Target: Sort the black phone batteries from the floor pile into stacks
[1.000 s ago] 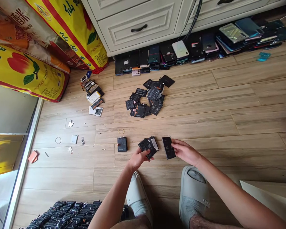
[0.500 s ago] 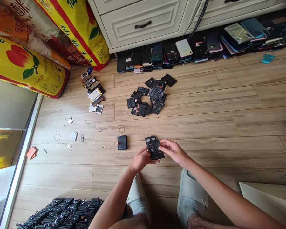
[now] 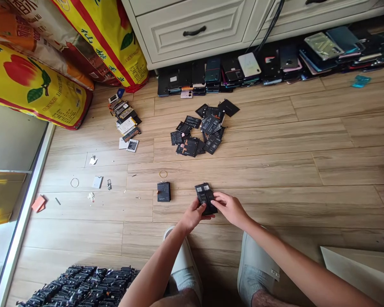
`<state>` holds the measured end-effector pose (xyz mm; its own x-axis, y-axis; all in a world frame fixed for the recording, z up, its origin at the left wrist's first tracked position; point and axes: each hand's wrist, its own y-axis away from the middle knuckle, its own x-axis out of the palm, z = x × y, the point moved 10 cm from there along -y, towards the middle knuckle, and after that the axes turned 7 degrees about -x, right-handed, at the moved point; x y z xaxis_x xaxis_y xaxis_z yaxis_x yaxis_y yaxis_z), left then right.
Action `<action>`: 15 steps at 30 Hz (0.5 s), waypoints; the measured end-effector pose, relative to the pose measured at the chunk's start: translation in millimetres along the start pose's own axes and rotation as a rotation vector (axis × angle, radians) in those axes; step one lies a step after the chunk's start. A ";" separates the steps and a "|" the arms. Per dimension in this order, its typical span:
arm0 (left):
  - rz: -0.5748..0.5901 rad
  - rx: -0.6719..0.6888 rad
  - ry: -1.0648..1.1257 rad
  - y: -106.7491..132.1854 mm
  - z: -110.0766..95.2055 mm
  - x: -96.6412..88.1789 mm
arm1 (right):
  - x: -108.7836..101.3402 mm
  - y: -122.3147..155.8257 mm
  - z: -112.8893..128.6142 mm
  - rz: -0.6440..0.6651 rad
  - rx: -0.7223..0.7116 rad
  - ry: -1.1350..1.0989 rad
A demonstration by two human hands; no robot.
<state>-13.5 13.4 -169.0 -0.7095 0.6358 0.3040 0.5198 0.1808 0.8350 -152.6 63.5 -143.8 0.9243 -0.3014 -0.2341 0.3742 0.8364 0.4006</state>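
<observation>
Between my hands is a stack of flat black phone batteries (image 3: 207, 197), held above the wooden floor. My left hand (image 3: 194, 215) grips the stack from the left and below, with the thumb lying on the top battery. My right hand (image 3: 229, 208) pinches the right edge of the batteries with thumb and fingertips. Left of the stack, a small pile of black batteries (image 3: 164, 192) lies on the floor, and a yellow rubber band (image 3: 163, 174) is just beyond it. Farther off lies a loose heap of black batteries (image 3: 187, 147).
Stacked phones (image 3: 213, 70) line the base of a white cabinet (image 3: 192, 47). Mixed batteries (image 3: 127, 125) lie near the yellow sacks (image 3: 41, 87). A large mass of packed batteries (image 3: 83, 285) sits at lower left. My slippers (image 3: 256, 256) flank the front.
My left thumb has come over onto the top of the stack. The top battery has shifted slightly left, and my right hand has moved a little with it.
</observation>
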 end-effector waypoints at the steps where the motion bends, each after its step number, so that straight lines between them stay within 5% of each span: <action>1: -0.085 -0.003 -0.100 -3.6 -0.4 -5.1 | 0.9 -3.3 -2.1 0.001 0.004 -0.010; 6: -0.390 0.041 -0.443 -7.1 -14.4 -25.5 | -1.4 -20.6 -8.4 -0.034 -0.007 0.092; 15: -0.537 0.192 -0.688 2.3 -42.2 -27.3 | -4.7 -30.7 -13.4 -0.098 -0.028 0.125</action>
<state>-13.0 -35.2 -156.0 -0.4694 0.7276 -0.5002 0.3147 0.6671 0.6752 -169.5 45.4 -166.9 0.8663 -0.3240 -0.3802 0.4581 0.8187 0.3462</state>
